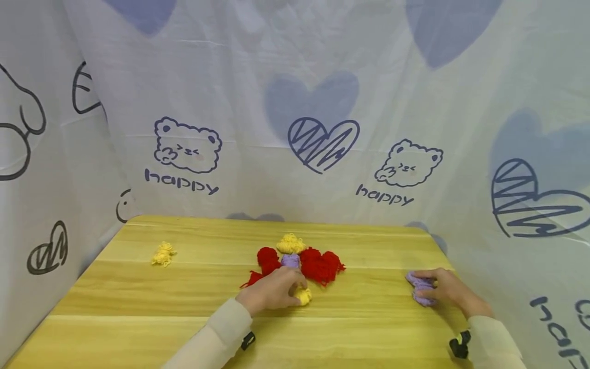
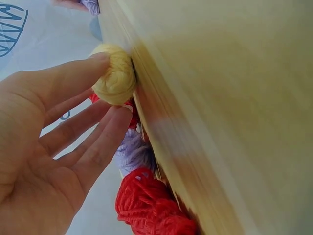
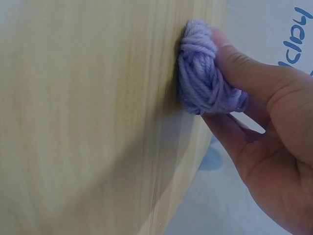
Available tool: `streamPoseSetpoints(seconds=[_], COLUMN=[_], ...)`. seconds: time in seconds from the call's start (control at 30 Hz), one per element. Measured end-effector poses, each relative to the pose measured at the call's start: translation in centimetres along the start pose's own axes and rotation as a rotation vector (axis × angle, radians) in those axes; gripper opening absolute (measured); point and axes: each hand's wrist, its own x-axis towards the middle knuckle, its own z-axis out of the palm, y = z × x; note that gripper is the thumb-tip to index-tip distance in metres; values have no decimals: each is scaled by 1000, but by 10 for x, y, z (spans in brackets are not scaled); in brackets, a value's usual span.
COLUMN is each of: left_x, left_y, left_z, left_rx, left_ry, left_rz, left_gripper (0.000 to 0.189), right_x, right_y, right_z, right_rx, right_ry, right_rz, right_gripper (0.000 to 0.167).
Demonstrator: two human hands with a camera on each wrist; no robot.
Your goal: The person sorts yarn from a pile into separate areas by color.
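My left hand (image 1: 275,289) pinches a small ball of yellow yarn (image 2: 116,76) between thumb and fingers, low over the middle of the table. Just beyond it lies a cluster: a purple yarn bundle (image 1: 290,260) in the centre, red yarn bundles (image 1: 321,266) on both sides and a yellow yarn bundle (image 1: 290,244) at the back. Part of the left red yarn is hidden behind my hand. Near the table's right edge, my right hand (image 1: 454,292) grips a bundle of purple yarn (image 3: 205,73) with the thumb on one side and fingers on the other.
Another yellow yarn bundle (image 1: 163,254) lies at the back left of the wooden table (image 1: 115,318). A pale curtain (image 1: 249,169) printed with hearts and bears hangs behind the table and along both sides.
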Motion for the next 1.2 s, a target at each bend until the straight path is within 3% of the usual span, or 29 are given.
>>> streamPoseSetpoints(seconds=[0.47,0.77,1.2], left_x=[-2,-3,-9], left_y=[-1,-2,-2], left_z=[3,2,-4], left_rx=[34,8,-63], left_ry=[17,5,39], left_rz=[23,45,72], left_gripper=[28,29,28], right_x=[-1,-2,2], right_y=[7,5,5], right_z=[3,2,3], right_rx=[-12,20,8], right_ry=[-10,-21,-11], right_rz=[38,40,28], right_gripper=[58,57,58])
